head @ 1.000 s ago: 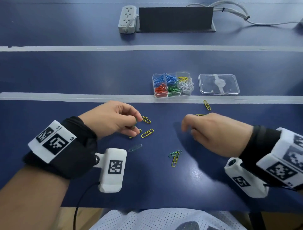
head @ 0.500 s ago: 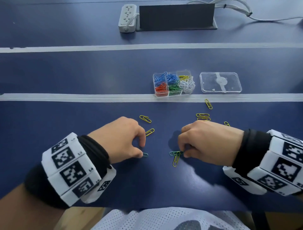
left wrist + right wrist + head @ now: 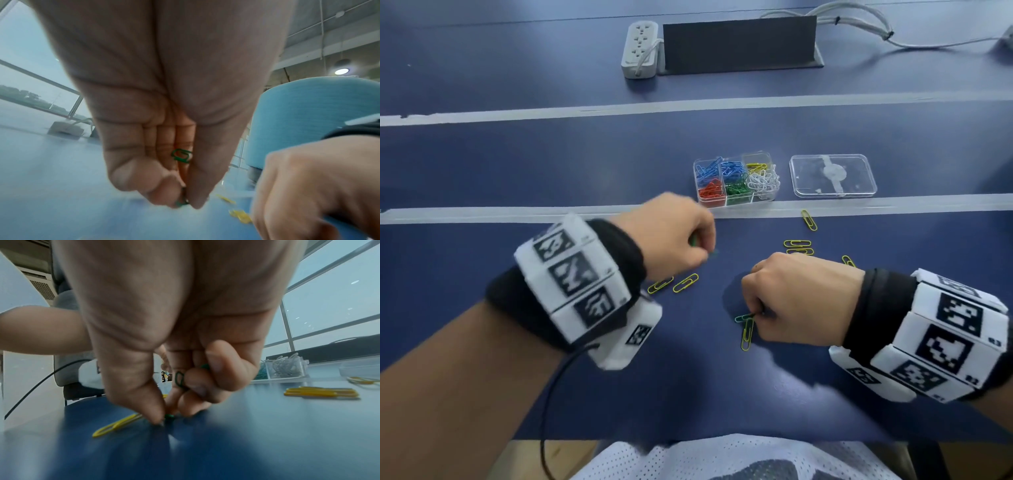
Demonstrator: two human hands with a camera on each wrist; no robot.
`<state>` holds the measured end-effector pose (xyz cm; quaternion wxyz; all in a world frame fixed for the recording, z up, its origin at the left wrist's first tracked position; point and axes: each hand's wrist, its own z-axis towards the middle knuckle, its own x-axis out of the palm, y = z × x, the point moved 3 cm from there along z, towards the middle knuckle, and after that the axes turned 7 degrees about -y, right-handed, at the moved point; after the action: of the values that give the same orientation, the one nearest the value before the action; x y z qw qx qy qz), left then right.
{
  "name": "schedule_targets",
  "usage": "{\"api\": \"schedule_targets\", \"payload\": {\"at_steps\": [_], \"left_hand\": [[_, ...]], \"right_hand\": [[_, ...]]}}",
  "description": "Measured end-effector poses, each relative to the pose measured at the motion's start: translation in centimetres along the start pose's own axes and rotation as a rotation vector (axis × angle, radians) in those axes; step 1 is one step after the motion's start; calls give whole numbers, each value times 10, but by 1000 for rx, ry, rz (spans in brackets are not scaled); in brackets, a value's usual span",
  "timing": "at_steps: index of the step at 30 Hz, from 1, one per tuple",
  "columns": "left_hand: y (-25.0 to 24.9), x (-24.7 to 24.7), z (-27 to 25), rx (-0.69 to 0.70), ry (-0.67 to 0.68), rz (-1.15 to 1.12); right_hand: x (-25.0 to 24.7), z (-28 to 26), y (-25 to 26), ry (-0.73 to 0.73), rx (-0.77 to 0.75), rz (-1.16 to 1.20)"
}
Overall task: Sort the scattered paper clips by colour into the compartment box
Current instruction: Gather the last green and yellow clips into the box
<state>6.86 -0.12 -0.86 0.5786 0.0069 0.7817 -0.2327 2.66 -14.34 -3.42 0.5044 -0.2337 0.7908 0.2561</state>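
My left hand [image 3: 671, 236] has lifted off the table since half a second ago and now travels toward the compartment box [image 3: 736, 178], thumb and forefinger pinching a green clip [image 3: 180, 203], another tucked in the palm. My right hand [image 3: 794, 298] stays low, fingertips pinching a green clip [image 3: 743, 318] that lies against a yellow clip [image 3: 747, 334] on the blue table [image 3: 688, 394]. I judge the pick needs a clean lift so the yellow one stays behind; greens belong in the box's front middle compartment.
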Motion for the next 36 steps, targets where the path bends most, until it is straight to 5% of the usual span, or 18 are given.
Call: {"api": "schedule_targets", "payload": {"at_steps": [4, 10, 16, 24, 29, 36], "left_hand": [[-13, -19, 49, 4, -169, 27], [-25, -13, 94, -76, -171, 61], [-21, -11, 97, -65, -211, 42], [4, -23, 72, -138, -363, -264], [22, -23, 47, -186, -305, -250], [33, -4, 3, -230, -22, -22]], "right_hand": [[-3, -2, -4, -20, 26, -10], [-12, -10, -10, -9, 99, 35], [-46, -14, -31, -95, 234, 85], [-93, 41, -65, -350, 391, 252], [-94, 85, -59, -284, 402, 82], [-96, 104, -51, -191, 422, -25]]}}
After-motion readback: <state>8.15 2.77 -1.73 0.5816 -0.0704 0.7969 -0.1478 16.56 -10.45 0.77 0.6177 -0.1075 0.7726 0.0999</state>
